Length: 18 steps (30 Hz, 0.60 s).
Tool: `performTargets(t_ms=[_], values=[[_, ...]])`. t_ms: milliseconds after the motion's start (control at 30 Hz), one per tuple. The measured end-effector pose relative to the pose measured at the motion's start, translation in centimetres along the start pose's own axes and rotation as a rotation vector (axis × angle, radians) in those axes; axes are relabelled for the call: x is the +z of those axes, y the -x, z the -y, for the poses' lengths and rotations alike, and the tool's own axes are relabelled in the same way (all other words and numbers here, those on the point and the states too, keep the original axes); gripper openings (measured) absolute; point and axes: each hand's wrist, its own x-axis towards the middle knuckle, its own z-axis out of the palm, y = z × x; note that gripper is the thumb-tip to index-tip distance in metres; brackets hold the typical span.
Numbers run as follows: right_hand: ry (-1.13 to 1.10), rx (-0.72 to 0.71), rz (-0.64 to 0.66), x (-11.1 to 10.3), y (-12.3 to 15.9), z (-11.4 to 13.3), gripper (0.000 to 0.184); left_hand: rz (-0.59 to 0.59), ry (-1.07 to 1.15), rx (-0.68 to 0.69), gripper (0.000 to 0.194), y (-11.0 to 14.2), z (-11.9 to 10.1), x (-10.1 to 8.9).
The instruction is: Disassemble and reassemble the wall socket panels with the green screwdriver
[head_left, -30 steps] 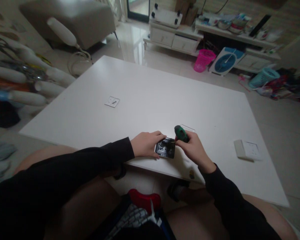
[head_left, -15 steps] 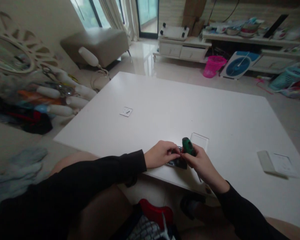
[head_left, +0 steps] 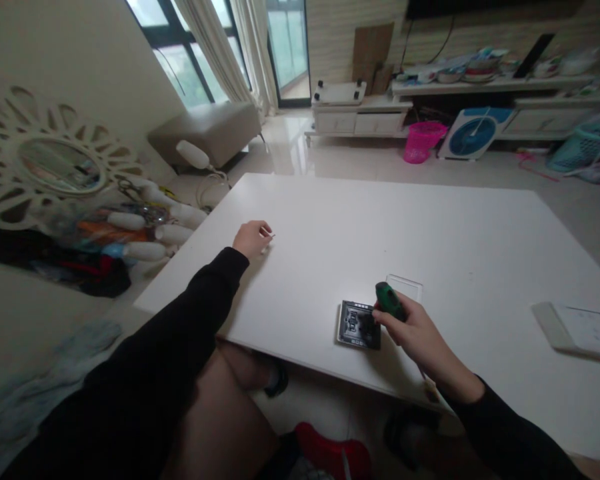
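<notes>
One green-handled screwdriver (head_left: 390,301) was in the right hand (head_left: 414,328); the left hand (head_left: 251,240) was well apart

Fingers and thumb of the right hand were closed round the handle, which leaned with its dark butt end up. Its lower end was over the right part of a black square panel (head_left: 359,325); whether the tip touched could not be told. That panel lay flat near the close edge of the white table (head_left: 330,227), a pale rim showing along its left side.

The left hand was farther out, over the left part of the tabletop, its fingers curled and nearly together. Something tiny and dark (head_left: 273,235) showed at the fingertips, too small to name, and whether it was gripped could not be told.

Just beyond the right hand lay a thin, pale square frame (head_left: 405,287), partly covered by that hand. Well to the right, a white square piece (head_left: 587,328) lay on the table. Across the floor stood a pink basket (head_left: 420,143) and a blue-and-white fan (head_left: 473,137).
</notes>
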Motion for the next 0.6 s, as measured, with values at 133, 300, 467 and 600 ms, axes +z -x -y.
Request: performTargets(t_ms=[133,300,467,600], values=[[0.008,-0.032,-0.024,-0.5,-0.1,0.0,0.022,-0.016,-0.110,-0.089,0.018,-1.3,3.7,0.2],[0.015,-0.059,-0.050,-1.0,-0.1,0.5,0.021,0.020,-0.181,-0.123,0.023,-1.9,5.2,1.1],[-0.003,-0.071,-0.073,-1.7,0.0,1.1,0.019,0.055,-0.230,-0.103,0.027,-2.1,5.4,1.4],[-0.007,-0.083,-0.103,-2.4,-0.2,1.4,0.018,0.116,-0.276,-0.062,0.043,-2.0,5.1,1.8]])
